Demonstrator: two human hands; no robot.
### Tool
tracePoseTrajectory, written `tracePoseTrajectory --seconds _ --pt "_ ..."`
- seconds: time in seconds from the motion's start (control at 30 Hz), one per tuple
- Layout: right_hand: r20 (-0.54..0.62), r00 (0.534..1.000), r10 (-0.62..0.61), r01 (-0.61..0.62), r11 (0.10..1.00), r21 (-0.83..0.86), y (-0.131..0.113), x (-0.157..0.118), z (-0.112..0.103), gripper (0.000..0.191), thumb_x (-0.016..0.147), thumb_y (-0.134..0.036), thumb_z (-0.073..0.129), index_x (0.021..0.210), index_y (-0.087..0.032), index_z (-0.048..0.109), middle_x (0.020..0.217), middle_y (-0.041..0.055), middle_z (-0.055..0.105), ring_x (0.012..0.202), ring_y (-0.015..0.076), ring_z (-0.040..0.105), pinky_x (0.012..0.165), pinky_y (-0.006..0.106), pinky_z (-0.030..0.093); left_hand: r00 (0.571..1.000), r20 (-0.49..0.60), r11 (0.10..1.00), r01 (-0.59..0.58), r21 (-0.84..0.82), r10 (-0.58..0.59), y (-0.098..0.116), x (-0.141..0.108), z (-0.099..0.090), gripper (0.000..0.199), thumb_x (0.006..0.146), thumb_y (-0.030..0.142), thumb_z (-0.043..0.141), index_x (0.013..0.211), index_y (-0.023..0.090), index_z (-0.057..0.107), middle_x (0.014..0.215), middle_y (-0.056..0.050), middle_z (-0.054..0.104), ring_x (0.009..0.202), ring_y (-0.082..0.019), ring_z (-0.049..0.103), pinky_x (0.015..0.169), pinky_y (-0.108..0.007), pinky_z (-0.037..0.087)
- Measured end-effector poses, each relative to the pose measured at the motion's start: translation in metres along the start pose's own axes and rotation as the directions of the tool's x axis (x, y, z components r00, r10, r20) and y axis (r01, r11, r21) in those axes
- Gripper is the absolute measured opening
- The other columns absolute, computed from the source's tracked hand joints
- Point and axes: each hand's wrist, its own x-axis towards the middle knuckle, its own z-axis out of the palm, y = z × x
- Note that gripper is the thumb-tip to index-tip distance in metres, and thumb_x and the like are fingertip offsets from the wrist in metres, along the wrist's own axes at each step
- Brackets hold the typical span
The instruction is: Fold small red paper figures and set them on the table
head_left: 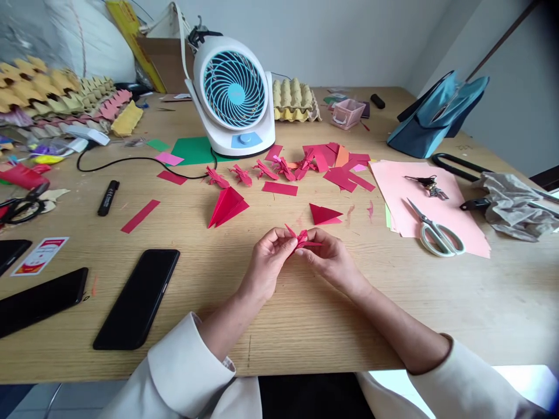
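Observation:
Between my two hands is a small red folded paper figure with thin pointed ends, held a little above the table. My left hand pinches its left side with thumb and forefinger. On the other side, my right hand grips it the same way; the fingers cover part of the figure. Just beyond lie a larger red folded paper piece to the left and a smaller red folded triangle to the right. Farther back, several finished-looking red paper figures stand in a row.
Red paper scraps lie behind the hands. White-handled scissors and keys rest on pink sheets at right. A fan stands at the back. Left are a black phone, a marker and a cable.

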Motion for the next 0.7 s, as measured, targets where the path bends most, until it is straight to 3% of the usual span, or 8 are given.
tracePoseTrajectory --seconds 0.27,0.47,0.57,0.7 --pt "-0.047 0.999 -0.004 0.01 0.992 0.126 0.001 0.001 0.001 0.023 0.079 -0.04 0.079 0.087 -0.021 0.067 0.08 -0.001 0.064 0.075 0.0119 0.059 0.073 0.027 0.048 0.998 -0.005 0.997 0.067 0.029 -0.067 -0.001 -0.001 0.0 0.019 0.075 0.029 0.079 0.081 0.016 0.067 0.083 -0.001 0.067 0.078 -0.011 0.059 0.077 -0.024 0.046" --pt "-0.11 0.994 -0.015 0.015 1.0 -0.004 0.003 0.002 -0.003 0.029 0.079 -0.045 0.077 0.084 -0.02 0.063 0.074 -0.0006 0.062 0.065 0.0127 0.055 0.063 0.028 0.047 0.999 0.038 0.978 0.001 0.21 -0.01 0.003 -0.002 -0.002 0.018 0.08 0.022 0.07 0.096 0.017 0.065 0.096 -0.004 0.07 0.089 -0.015 0.064 0.081 -0.026 0.05" --pt "-0.118 0.993 -0.029 0.015 0.993 -0.119 0.004 0.0 -0.004 0.026 0.081 -0.043 0.074 0.083 -0.02 0.061 0.074 -0.0001 0.062 0.064 0.0133 0.056 0.064 0.029 0.048 0.991 0.059 0.903 -0.133 0.408 0.119 0.007 -0.002 -0.003 0.015 0.083 0.024 0.068 0.097 0.017 0.064 0.098 -0.005 0.07 0.09 -0.016 0.066 0.078 -0.026 0.051" --pt "-0.095 0.985 -0.144 0.108 0.945 -0.309 0.002 -0.003 -0.003 0.013 0.086 -0.031 0.067 0.085 -0.02 0.061 0.082 0.0027 0.064 0.074 0.0154 0.061 0.07 0.031 0.05 0.933 0.14 0.687 -0.34 0.642 0.331 0.01 -0.001 -0.008 0.008 0.088 0.024 0.067 0.082 0.018 0.066 0.083 -0.002 0.067 0.079 -0.014 0.062 0.073 -0.026 0.049"
